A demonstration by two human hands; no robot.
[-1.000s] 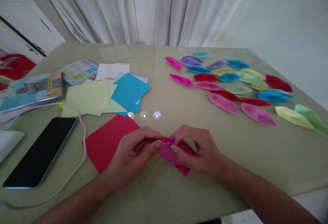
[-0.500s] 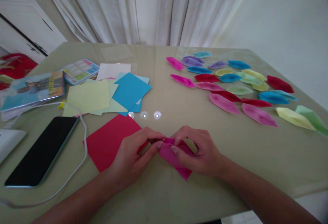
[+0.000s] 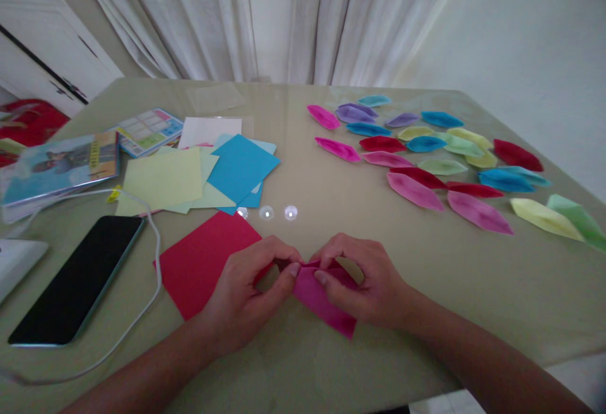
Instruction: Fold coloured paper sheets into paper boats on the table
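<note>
A folded magenta paper is held between both hands near the table's front edge. My left hand pinches its upper left corner between thumb and index finger. On its upper right side, my right hand grips the paper with thumb and fingertips, covering part of the folds. The paper's lower corner points down and to the right. Just behind my left hand lies a flat red paper sheet, partly covered by the hand.
Several folded paper boats in many colours spread across the right. Left stand yellow sheets, blue sheets, a picture book, a black phone and a white cable. Pale curtains hang beyond the table.
The magenta paper has turned slightly, its lower corner shifting a little down and right. Its upper edges look pressed closer together. Both hands keep their grip, with small finger movements.
</note>
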